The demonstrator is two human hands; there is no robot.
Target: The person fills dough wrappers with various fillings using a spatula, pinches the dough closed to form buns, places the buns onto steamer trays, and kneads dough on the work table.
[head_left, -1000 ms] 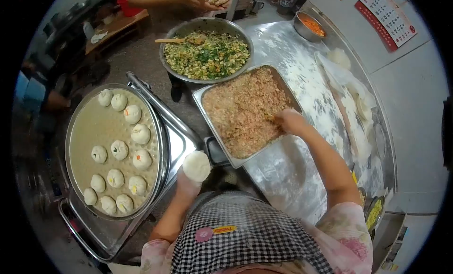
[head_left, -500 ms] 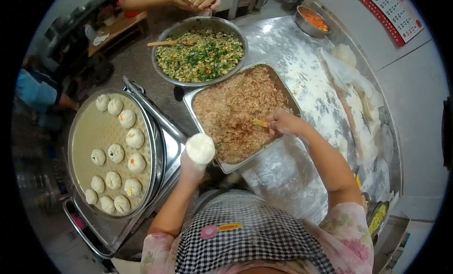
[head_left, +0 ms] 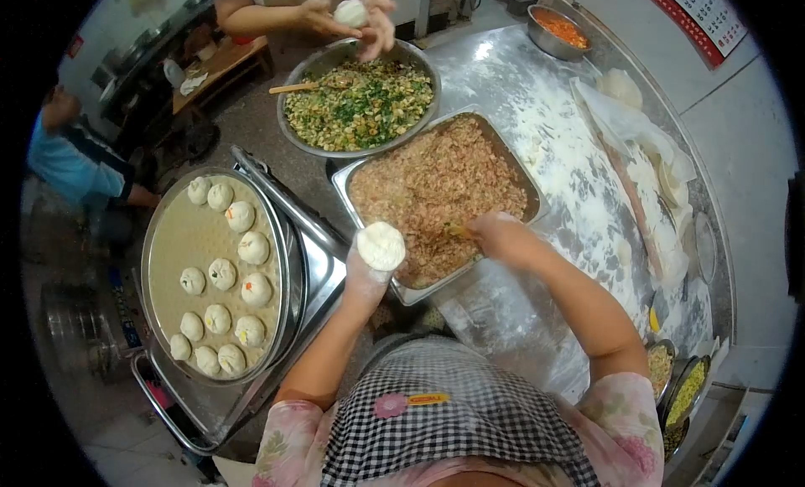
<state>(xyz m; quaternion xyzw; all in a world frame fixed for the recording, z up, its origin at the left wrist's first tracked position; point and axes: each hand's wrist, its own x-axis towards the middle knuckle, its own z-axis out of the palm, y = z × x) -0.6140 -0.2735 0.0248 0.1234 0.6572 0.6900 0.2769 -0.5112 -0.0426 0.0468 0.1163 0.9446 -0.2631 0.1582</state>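
A round, flat dough wrapper (head_left: 381, 246) rests on my left hand (head_left: 366, 284), beside the near left corner of a metal tray of minced filling (head_left: 444, 181). My right hand (head_left: 501, 238) grips a small yellowish spatula (head_left: 458, 230), whose tip is down in the filling. On the left, a round steamer tray (head_left: 172, 261) holds several shaped buns, some with orange, green or yellow marks on top. Beyond the filling tray stands a bowl of chopped green and yellow filling (head_left: 360, 108) with a wooden spoon (head_left: 295, 88) in it.
Across the bowl, a co-worker's hands (head_left: 375, 36) hold a white bun. Another person in blue (head_left: 75, 168) is at the far left. The floured metal table (head_left: 537, 110) carries a bowl of orange pieces (head_left: 560, 34), a rolling pin (head_left: 629, 185) and a plastic sheet. Small bowls stand at the right.
My left hand has moved right with the wrapper, closer to the filling tray. The spatula has shifted within the filling. The co-worker's hands now show a bun.
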